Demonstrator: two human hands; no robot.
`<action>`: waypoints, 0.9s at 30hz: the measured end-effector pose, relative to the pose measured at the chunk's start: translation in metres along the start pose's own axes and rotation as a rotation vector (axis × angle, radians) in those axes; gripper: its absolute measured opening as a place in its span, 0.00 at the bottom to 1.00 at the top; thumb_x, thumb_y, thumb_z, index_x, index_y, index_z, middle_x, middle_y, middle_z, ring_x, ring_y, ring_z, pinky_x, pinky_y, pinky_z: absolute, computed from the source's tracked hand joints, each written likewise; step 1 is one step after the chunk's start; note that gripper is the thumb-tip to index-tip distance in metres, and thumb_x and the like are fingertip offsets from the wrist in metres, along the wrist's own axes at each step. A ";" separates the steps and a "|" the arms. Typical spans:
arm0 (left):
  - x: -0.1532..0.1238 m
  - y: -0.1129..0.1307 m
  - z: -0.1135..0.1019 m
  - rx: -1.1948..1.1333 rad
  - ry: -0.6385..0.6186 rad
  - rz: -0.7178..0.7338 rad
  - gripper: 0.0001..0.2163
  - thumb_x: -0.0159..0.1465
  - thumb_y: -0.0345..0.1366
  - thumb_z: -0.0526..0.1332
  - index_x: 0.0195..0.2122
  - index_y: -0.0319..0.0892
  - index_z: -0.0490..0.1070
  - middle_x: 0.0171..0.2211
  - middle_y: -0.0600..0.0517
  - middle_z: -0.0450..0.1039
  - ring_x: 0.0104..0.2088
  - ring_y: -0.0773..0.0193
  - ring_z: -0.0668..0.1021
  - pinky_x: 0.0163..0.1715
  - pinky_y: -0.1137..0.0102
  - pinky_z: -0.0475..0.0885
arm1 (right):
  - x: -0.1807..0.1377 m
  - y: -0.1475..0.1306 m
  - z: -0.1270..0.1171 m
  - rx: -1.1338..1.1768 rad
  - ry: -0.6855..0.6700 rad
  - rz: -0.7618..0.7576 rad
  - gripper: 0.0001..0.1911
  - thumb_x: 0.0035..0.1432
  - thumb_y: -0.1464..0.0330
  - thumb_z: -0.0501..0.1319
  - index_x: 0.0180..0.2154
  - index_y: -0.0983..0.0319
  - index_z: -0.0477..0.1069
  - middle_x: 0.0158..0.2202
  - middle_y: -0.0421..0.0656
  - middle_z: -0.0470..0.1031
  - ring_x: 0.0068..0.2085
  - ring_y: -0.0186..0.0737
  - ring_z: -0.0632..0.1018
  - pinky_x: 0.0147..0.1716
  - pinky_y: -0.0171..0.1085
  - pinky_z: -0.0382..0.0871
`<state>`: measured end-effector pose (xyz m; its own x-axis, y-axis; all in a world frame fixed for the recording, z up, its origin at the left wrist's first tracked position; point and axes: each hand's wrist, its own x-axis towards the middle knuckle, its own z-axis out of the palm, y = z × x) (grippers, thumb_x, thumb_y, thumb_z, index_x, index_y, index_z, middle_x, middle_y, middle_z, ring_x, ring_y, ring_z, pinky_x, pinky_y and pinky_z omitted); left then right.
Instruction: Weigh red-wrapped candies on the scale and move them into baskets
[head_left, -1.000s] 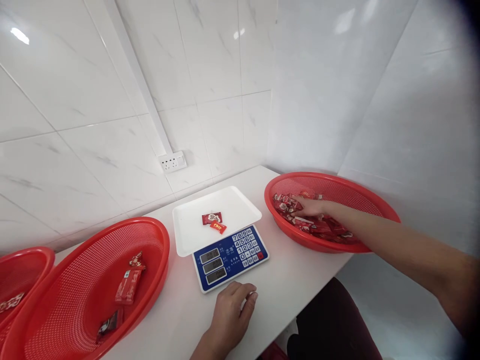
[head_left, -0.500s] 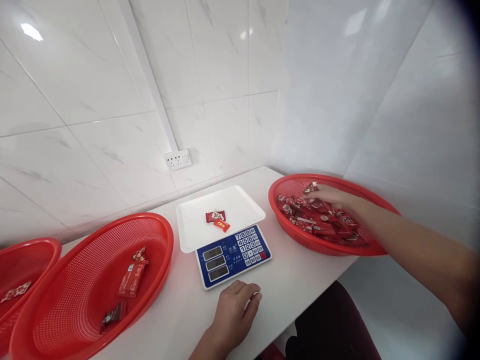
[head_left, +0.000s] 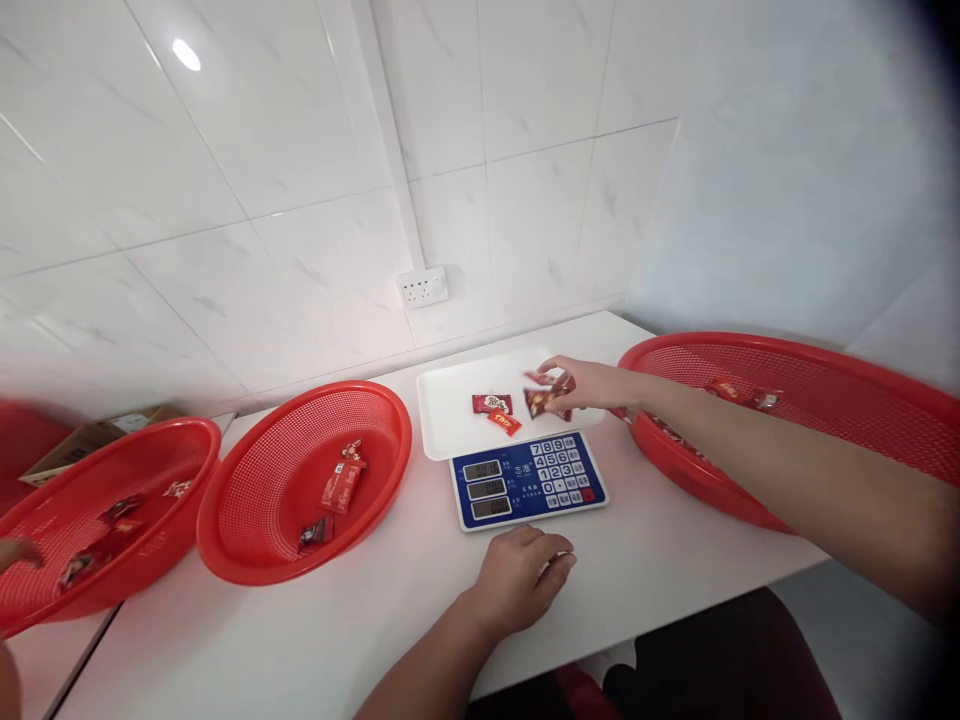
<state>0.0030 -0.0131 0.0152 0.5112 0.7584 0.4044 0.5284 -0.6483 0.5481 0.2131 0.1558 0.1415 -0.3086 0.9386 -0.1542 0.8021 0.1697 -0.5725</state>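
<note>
1. Held packets (head_left: 541, 402): red and brown, motion-blurred, over the right part of the scale's white tray (head_left: 442, 412). Can't tell if they touch it.
2. Right hand (head_left: 581, 385): thumb and fingers pinching those packets; fingers cover part of them.
3. On the tray, left of the hand: a dark red packet (head_left: 484, 403), with an orange-red packet (head_left: 504, 421) touching its lower edge.
4. Scale (head_left: 529, 485): blue panel, keypad, three displays; digits too small to read surely.
5. Left hand (head_left: 521, 580): at the table just in front of the scale, fingers loosely curled, thumb slightly apart from the forefinger.
6. Right basket (head_left: 720, 340): red mesh, close beside the scale, more packets inside. Right forearm crosses in front and hides much of the contents.
7. Middle basket (head_left: 251, 485): red, left of the scale, well apart from it; a few packets (head_left: 343, 487) in a loose line on its right side.
8. Left basket (head_left: 206, 440): red, near the middle one, scattered packets within. A co-worker's hand (head_left: 19, 552), blurred, reaches over it from the far left.
9. Carton (head_left: 97, 440): brown, behind the left basket, partly covered by it.
10. Table (head_left: 315, 630): white, dark seam at lower left. Dark-clothed legs (head_left: 720, 660) below its front edge.
11. Wall (head_left: 300, 290): white marbled tile, glossy, with a light reflection, a socket (head_left: 422, 287) and trunking (head_left: 386, 130) running up from it.
</note>
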 end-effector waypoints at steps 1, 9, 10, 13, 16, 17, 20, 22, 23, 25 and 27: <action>0.000 0.000 0.000 0.003 -0.002 -0.003 0.10 0.66 0.37 0.53 0.40 0.44 0.73 0.33 0.50 0.78 0.33 0.64 0.79 0.34 0.71 0.74 | 0.004 -0.004 0.005 -0.010 -0.004 -0.005 0.39 0.44 0.50 0.66 0.57 0.54 0.60 0.44 0.47 0.76 0.37 0.46 0.76 0.28 0.38 0.71; 0.000 0.002 -0.002 0.040 -0.023 0.060 0.12 0.67 0.37 0.51 0.41 0.42 0.73 0.33 0.50 0.79 0.33 0.64 0.79 0.35 0.71 0.73 | 0.009 0.003 0.016 -0.110 0.067 -0.009 0.30 0.50 0.49 0.60 0.52 0.54 0.68 0.45 0.46 0.76 0.42 0.49 0.76 0.32 0.40 0.72; 0.000 0.002 -0.001 0.045 -0.033 0.067 0.12 0.67 0.37 0.51 0.41 0.42 0.73 0.33 0.50 0.78 0.33 0.64 0.79 0.35 0.71 0.73 | 0.006 0.004 0.016 -0.136 0.075 -0.014 0.28 0.50 0.49 0.60 0.51 0.54 0.68 0.45 0.45 0.76 0.43 0.49 0.76 0.35 0.40 0.72; -0.001 0.003 -0.001 0.063 -0.068 0.079 0.13 0.67 0.38 0.50 0.41 0.41 0.73 0.33 0.50 0.78 0.33 0.63 0.78 0.34 0.70 0.72 | -0.004 0.005 0.016 -0.242 0.074 -0.013 0.26 0.52 0.52 0.59 0.51 0.55 0.69 0.46 0.44 0.76 0.46 0.49 0.75 0.40 0.42 0.70; -0.001 0.004 0.000 0.073 -0.101 0.078 0.13 0.67 0.38 0.50 0.42 0.40 0.73 0.33 0.49 0.78 0.33 0.63 0.78 0.34 0.70 0.72 | -0.007 0.005 0.022 -0.367 0.070 0.039 0.23 0.53 0.55 0.59 0.50 0.56 0.70 0.46 0.46 0.75 0.46 0.51 0.75 0.40 0.44 0.68; -0.001 0.004 0.000 0.073 -0.108 0.075 0.13 0.67 0.38 0.50 0.42 0.40 0.73 0.33 0.49 0.78 0.33 0.63 0.78 0.34 0.70 0.72 | -0.007 0.005 0.026 -0.397 0.075 0.060 0.22 0.54 0.55 0.58 0.49 0.56 0.71 0.46 0.45 0.75 0.46 0.52 0.75 0.40 0.44 0.68; 0.000 0.004 0.001 0.051 -0.113 0.063 0.14 0.68 0.38 0.50 0.42 0.40 0.73 0.33 0.48 0.78 0.33 0.62 0.78 0.34 0.70 0.72 | -0.004 0.001 0.037 -0.423 0.106 0.071 0.21 0.59 0.56 0.54 0.51 0.55 0.69 0.47 0.45 0.74 0.47 0.52 0.74 0.39 0.44 0.68; 0.000 0.004 0.001 -0.005 -0.106 0.039 0.14 0.68 0.38 0.50 0.41 0.40 0.73 0.33 0.48 0.78 0.34 0.62 0.78 0.35 0.69 0.72 | -0.005 -0.005 0.039 -0.412 0.164 0.048 0.22 0.60 0.57 0.52 0.54 0.55 0.67 0.51 0.46 0.71 0.47 0.53 0.74 0.38 0.45 0.68; 0.000 0.004 0.000 -0.052 -0.099 0.014 0.14 0.67 0.39 0.50 0.41 0.39 0.73 0.34 0.48 0.78 0.35 0.62 0.78 0.36 0.69 0.72 | -0.007 -0.009 0.038 -0.400 0.205 0.038 0.22 0.61 0.57 0.52 0.54 0.55 0.67 0.53 0.47 0.70 0.46 0.53 0.74 0.38 0.45 0.68; 0.000 0.005 -0.001 -0.176 -0.077 -0.068 0.13 0.67 0.39 0.52 0.41 0.40 0.74 0.36 0.48 0.78 0.36 0.63 0.78 0.38 0.70 0.73 | -0.019 -0.018 0.036 -0.327 0.301 0.017 0.21 0.61 0.57 0.54 0.54 0.56 0.68 0.52 0.47 0.70 0.44 0.51 0.75 0.38 0.45 0.69; 0.001 0.006 -0.003 -0.318 -0.063 -0.182 0.13 0.66 0.41 0.53 0.43 0.40 0.73 0.37 0.48 0.77 0.36 0.64 0.77 0.38 0.71 0.73 | -0.039 -0.027 0.040 -0.136 0.378 -0.035 0.19 0.59 0.57 0.56 0.50 0.56 0.70 0.47 0.46 0.74 0.39 0.45 0.76 0.35 0.42 0.70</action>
<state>0.0046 -0.0159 0.0212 0.4741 0.8474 0.2392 0.3826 -0.4429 0.8108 0.1833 0.1025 0.1309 -0.1472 0.9717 0.1848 0.8629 0.2175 -0.4561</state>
